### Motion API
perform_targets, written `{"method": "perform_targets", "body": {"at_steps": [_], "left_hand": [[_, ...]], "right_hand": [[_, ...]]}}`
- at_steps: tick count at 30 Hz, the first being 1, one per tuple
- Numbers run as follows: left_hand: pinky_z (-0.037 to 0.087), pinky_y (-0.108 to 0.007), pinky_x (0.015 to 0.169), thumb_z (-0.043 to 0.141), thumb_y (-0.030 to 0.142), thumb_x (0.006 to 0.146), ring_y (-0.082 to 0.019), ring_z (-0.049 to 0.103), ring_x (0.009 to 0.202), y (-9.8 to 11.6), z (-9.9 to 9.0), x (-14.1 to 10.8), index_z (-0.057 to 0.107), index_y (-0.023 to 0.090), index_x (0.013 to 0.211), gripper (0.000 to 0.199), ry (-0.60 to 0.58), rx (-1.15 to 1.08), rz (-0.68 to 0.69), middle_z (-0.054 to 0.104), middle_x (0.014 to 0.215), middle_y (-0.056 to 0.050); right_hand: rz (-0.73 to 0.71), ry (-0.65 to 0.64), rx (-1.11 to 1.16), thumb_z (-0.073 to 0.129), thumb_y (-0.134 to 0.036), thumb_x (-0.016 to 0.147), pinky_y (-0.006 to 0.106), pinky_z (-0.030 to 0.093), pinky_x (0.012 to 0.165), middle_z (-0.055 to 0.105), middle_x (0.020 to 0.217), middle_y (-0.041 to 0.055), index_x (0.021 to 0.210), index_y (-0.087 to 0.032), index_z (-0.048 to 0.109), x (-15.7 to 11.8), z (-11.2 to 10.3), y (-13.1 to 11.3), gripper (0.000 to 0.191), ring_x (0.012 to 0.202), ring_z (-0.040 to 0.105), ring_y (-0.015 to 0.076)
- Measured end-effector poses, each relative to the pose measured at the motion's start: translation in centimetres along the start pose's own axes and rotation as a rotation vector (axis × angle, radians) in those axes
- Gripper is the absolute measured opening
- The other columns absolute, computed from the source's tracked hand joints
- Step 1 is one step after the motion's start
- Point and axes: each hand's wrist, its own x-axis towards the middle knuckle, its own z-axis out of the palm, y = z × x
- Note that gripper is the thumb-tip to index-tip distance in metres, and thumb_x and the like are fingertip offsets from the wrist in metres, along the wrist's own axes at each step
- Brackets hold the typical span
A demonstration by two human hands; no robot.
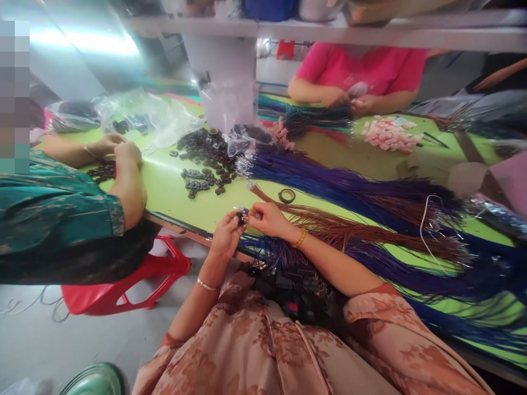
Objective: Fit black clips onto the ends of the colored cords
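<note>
Over the table's front edge, my left hand (226, 233) is closed around a small black plastic connector (240, 219), gripped between thumb and fingers. My right hand (269, 218) meets it from the right, fingertips pinched on a thin wire whose pale end shows at the connector's face. How deep the wire sits in the connector is too small to tell. Beneath my right forearm lie brown wires (349, 227) and blue wires (267, 247) in long loose bundles. Black connectors with wires (296, 288) are heaped on my lap.
A pile of black connectors (206, 151) and a black tape roll (287, 195) lie on the green table (173, 203). Pink pieces (389, 133) lie farther back. One co-worker's hands (119, 148) are at left, another's (349, 101) across. A red stool (132, 280) stands left.
</note>
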Motion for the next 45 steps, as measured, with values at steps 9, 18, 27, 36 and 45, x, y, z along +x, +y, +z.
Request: {"method": "perform_targets", "body": {"at_steps": [9,18,27,36,45], "left_hand": [[0.049,-0.021,0.070,0.074,0.019,0.071,-0.010,0.060,0.078,-0.1,-0.1,-0.1,0.065,0.016,0.090,0.021,0.007,0.057,0.025,0.065,0.089,-0.003],[0.047,-0.022,0.067,0.080,0.022,0.064,-0.009,0.059,0.068,-1.3,0.2,0.1,0.062,0.016,0.085,0.029,0.077,0.084,0.093,0.065,0.078,0.000],[0.046,-0.022,0.067,0.081,0.023,0.063,-0.010,0.059,0.071,-2.0,0.3,1.1,0.062,0.015,0.085,0.030,0.092,0.080,0.092,0.064,0.079,-0.001],[0.046,-0.021,0.066,0.081,0.027,0.063,-0.009,0.058,0.072,-2.0,-0.1,1.4,0.064,0.017,0.088,0.032,0.083,0.097,0.083,0.063,0.084,-0.001],[0.047,-0.021,0.066,0.083,0.029,0.060,-0.009,0.058,0.073,-2.1,-0.2,1.3,0.065,0.016,0.086,0.034,0.092,0.095,0.081,0.063,0.083,-0.001]], "right_hand": [[-0.041,0.008,-0.084,0.060,-0.021,0.071,0.021,0.028,0.053,0.055,0.058,-0.0032,0.067,-0.015,0.061,-0.2,-0.1,-0.5,0.007,0.053,0.041,0.0080],[-0.093,-0.020,-0.123,0.057,-0.019,0.076,0.022,0.029,0.055,0.057,0.061,-0.0019,0.070,-0.015,0.061,-0.1,0.0,0.0,0.008,0.055,0.045,0.0092],[-0.034,-0.064,-0.149,0.057,-0.018,0.076,0.022,0.029,0.054,0.058,0.060,-0.0012,0.068,-0.014,0.061,0.2,-0.1,0.3,0.009,0.054,0.045,0.0094],[0.269,0.016,-0.699,0.050,-0.023,0.086,0.029,0.039,0.067,0.068,0.099,0.0142,0.094,-0.015,0.064,4.7,-2.4,3.3,0.018,0.083,0.061,0.0227],[0.315,-0.046,-0.720,0.039,-0.023,0.091,0.029,0.038,0.068,0.069,0.094,0.0121,0.105,-0.014,0.058,4.5,-2.4,3.1,0.025,0.082,0.062,0.0225]]}}
